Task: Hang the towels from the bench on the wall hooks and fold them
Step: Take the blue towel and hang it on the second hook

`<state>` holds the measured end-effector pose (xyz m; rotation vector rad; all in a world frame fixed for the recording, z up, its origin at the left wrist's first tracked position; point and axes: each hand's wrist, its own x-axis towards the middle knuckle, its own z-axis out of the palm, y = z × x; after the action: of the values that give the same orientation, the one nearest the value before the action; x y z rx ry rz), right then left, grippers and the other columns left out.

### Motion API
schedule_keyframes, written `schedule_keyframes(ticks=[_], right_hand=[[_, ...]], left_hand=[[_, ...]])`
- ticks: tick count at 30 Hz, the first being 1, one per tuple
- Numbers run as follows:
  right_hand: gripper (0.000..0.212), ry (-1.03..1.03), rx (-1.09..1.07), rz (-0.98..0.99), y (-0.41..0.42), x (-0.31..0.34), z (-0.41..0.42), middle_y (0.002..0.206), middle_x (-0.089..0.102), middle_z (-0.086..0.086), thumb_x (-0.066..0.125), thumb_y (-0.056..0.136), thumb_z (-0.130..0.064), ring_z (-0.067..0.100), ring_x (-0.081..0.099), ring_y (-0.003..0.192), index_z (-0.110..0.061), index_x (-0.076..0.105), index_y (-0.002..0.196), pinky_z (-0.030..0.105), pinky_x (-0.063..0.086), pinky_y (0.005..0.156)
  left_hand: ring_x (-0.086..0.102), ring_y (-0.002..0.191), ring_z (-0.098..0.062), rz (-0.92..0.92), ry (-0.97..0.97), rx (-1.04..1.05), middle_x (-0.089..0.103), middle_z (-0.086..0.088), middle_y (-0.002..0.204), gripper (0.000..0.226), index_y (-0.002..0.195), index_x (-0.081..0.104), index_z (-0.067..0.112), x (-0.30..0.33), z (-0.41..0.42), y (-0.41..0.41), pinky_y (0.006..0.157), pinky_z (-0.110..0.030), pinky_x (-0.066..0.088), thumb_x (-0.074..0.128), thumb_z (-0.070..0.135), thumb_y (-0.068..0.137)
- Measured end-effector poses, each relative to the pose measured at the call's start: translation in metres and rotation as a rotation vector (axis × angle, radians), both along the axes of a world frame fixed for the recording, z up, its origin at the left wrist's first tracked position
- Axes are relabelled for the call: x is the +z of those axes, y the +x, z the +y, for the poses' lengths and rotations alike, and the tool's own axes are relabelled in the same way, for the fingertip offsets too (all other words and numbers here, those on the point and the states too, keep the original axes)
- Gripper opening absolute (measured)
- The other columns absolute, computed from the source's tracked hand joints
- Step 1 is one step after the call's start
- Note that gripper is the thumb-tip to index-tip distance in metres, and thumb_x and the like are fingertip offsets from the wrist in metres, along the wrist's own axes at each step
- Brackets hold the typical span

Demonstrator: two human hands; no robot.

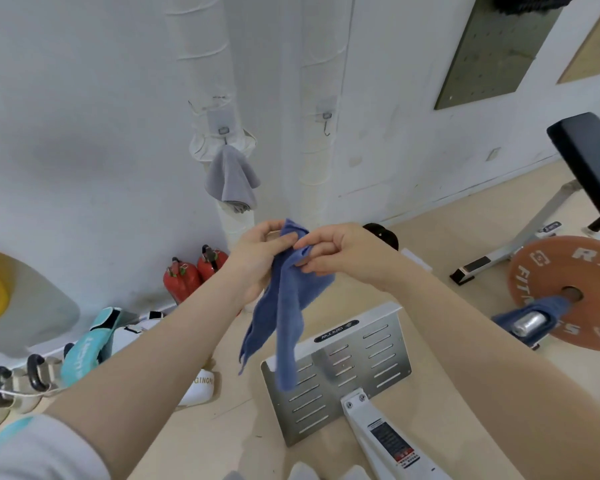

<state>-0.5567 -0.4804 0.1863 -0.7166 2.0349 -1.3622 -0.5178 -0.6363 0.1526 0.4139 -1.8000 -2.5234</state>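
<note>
A blue towel (284, 306) hangs in the air in front of me, bunched at the top. My left hand (257, 258) grips its upper part, and my right hand (333, 251) pinches the top edge beside it. A grey towel (231, 180) hangs on the left wall hook (223, 130) on a white wrapped pipe. The right wall hook (326, 123) is bare. The black bench (589, 157) stands at the far right.
A metal foot plate (343, 368) of a machine lies on the floor under my hands. Two red fire extinguishers (187, 277) stand by the wall. An orange weight plate (575, 289) on a bar is at the right; kettlebells (14, 382) and shoes are at the left.
</note>
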Motion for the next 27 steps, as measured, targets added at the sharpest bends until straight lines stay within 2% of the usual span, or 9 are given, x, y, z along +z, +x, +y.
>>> schedule_keyframes(ticks=[3,5,7,9,12,15,18,24,27], right_hand=[[0.012,0.129,-0.083,0.389,0.003,0.001,-0.005,0.064,0.057,0.004,0.063,0.080,-0.002,0.012,0.053,0.064,-0.009,0.069,0.088,0.025,0.044,0.071],[0.006,0.162,-0.123,0.613,0.004,-0.003,-0.005,0.073,0.054,0.001,0.070,0.077,-0.013,0.014,0.049,0.070,-0.010,0.071,0.082,0.026,0.039,0.070],[0.012,0.151,-0.165,0.728,0.004,-0.008,-0.003,0.086,0.048,0.001,0.073,0.075,-0.022,0.019,0.047,0.084,-0.010,0.071,0.079,0.027,0.038,0.076],[0.018,0.097,-0.157,0.792,0.005,-0.010,0.000,0.088,0.049,-0.002,0.067,0.078,-0.027,0.019,0.047,0.087,-0.009,0.068,0.079,0.028,0.038,0.076],[0.024,0.063,-0.124,0.795,0.011,-0.011,-0.001,0.082,0.062,0.001,0.052,0.083,-0.030,0.020,0.055,0.077,-0.009,0.063,0.084,0.028,0.040,0.069],[0.026,0.046,-0.197,0.787,0.012,-0.012,-0.001,0.088,0.066,0.004,0.049,0.085,-0.033,0.020,0.058,0.083,-0.011,0.063,0.089,0.029,0.042,0.072],[0.027,0.021,-0.268,0.736,0.007,-0.010,0.001,0.084,0.068,0.004,0.054,0.082,-0.035,0.020,0.060,0.085,-0.012,0.065,0.087,0.033,0.046,0.077],[0.024,0.035,-0.382,0.646,0.009,-0.004,0.002,0.078,0.064,0.007,0.065,0.084,-0.029,0.021,0.057,0.079,-0.005,0.061,0.079,0.034,0.045,0.072],[0.026,-0.015,-0.516,0.502,0.009,-0.005,0.000,0.065,0.059,0.001,0.066,0.082,-0.030,0.019,0.057,0.070,-0.007,0.057,0.071,0.039,0.048,0.070]], left_hand=[[0.067,0.066,-0.014,0.022,0.080,0.037,0.068,-0.007,0.077,0.009,0.095,0.057,0.006,-0.004,0.015,0.003,0.062,-0.021,0.056,0.056,0.001,0.087],[0.067,0.065,-0.013,0.033,0.133,0.073,0.067,-0.007,0.078,0.007,0.096,0.056,0.006,-0.005,0.022,0.004,0.062,-0.021,0.056,0.055,0.004,0.089],[0.065,0.064,-0.012,0.051,0.159,0.093,0.066,-0.008,0.079,0.005,0.094,0.055,0.009,-0.007,0.027,0.003,0.062,-0.021,0.055,0.051,0.006,0.092],[0.065,0.065,-0.013,0.064,0.178,0.095,0.066,-0.007,0.079,0.007,0.094,0.054,0.011,-0.007,0.030,0.003,0.061,-0.020,0.054,0.049,0.008,0.094],[0.067,0.066,-0.012,0.091,0.181,0.093,0.070,-0.002,0.074,0.011,0.094,0.055,0.013,-0.005,0.036,0.004,0.060,-0.019,0.055,0.047,0.006,0.095],[0.067,0.066,-0.012,0.137,0.170,0.057,0.069,-0.003,0.074,0.017,0.094,0.053,0.011,-0.003,0.044,0.005,0.062,-0.020,0.056,0.043,-0.002,0.094],[0.066,0.069,-0.012,0.160,0.150,0.006,0.069,-0.003,0.074,0.017,0.096,0.053,0.009,-0.004,0.048,0.006,0.066,-0.020,0.056,0.041,-0.002,0.095],[0.067,0.080,-0.012,0.164,0.180,-0.090,0.070,-0.003,0.087,0.018,0.104,0.055,0.007,-0.006,0.050,0.009,0.075,-0.022,0.054,0.038,0.005,0.097],[0.065,0.081,-0.015,0.151,0.165,-0.101,0.069,-0.006,0.090,0.019,0.109,0.054,0.006,-0.006,0.053,0.010,0.074,-0.024,0.054,0.040,0.007,0.097]])
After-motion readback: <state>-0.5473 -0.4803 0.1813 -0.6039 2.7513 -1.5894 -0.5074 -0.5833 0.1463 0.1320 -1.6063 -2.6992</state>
